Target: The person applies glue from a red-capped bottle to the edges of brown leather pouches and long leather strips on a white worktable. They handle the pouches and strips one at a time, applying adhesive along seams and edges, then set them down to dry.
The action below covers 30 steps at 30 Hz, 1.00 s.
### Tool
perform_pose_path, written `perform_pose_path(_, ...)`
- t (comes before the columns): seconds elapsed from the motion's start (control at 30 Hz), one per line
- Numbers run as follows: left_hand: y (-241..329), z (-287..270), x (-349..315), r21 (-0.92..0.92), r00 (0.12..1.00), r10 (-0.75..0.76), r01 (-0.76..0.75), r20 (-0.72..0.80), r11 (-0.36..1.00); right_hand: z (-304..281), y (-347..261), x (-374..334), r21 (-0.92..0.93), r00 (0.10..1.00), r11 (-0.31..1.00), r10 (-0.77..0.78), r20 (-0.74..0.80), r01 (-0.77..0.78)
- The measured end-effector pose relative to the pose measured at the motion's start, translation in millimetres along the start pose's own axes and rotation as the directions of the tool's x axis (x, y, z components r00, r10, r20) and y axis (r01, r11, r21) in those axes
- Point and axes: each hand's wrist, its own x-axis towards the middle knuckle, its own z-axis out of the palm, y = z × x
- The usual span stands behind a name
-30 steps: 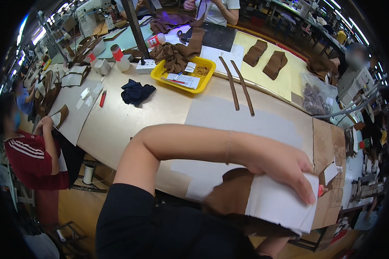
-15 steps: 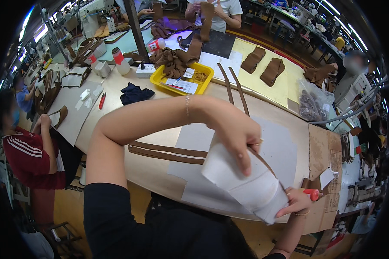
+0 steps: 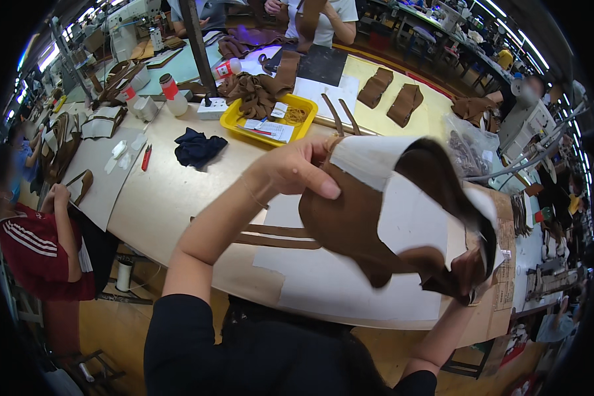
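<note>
A brown leather piece with white backing point(image 3: 346, 211) hangs bent above the table, between my two hands. My left hand point(image 3: 303, 165) pinches its left upper edge, thumb on the brown face and fingers behind. At its right end, my right hand point(image 3: 470, 272) grips the piece; curling brown parts and motion blur cover much of this hand. A long curved flap point(image 3: 435, 171) arches from the white upper part down to the right hand. Beneath lies a pale grey sheet point(image 3: 350, 300), and brown straps point(image 3: 280, 236) extend to its left.
Beyond my left hand stands a yellow tray point(image 3: 244, 132) of brown strips and rubber bands. A dark cloth point(image 3: 199, 146) and red cutter point(image 3: 146, 157) lie left. Brown pieces point(image 3: 404, 105) rest on the far yellow board. A co-worker in a red shirt point(image 3: 36, 241) sits at left.
The piece has been turned from its white backing to show its brown face, and lifted. My left hand has moved left, off its top; my right hand has risen.
</note>
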Motion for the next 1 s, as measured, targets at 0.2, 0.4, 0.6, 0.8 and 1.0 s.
perform_pose_path(0.2, 9, -3, 9, 0.651, 0.996, 0.071, -0.016, -0.058, 0.759, 11, -30, 8, -0.633, 0.932, 0.689, 0.198, -0.303, -0.352)
perform_pose_path(0.4, -24, 8, 45, 0.959, 0.73, 0.64, 0.076, -0.241, 0.275, 1, 0, 38, -0.967, 0.676, 0.255, -0.713, -0.184, 0.006)
perform_pose_path(0.6, -34, 21, 59, 0.998, 0.774, 0.63, 0.031, -0.061, 0.059, 0, -4, 38, -0.91, 0.511, 0.358, -0.833, -0.21, 0.208)
perform_pose_path(0.8, -62, 28, 47, 0.993, 0.645, 0.755, -0.073, 0.12, -0.096, -9, -8, 28, -0.661, 0.445, 0.617, -0.78, -0.44, 0.427)
perform_pose_path(1.0, -101, 39, 20, 0.864, 0.725, 0.581, 0.041, -0.372, 0.502, -3, -12, 23, -0.974, 0.32, 0.214, -0.93, -0.179, 0.078)
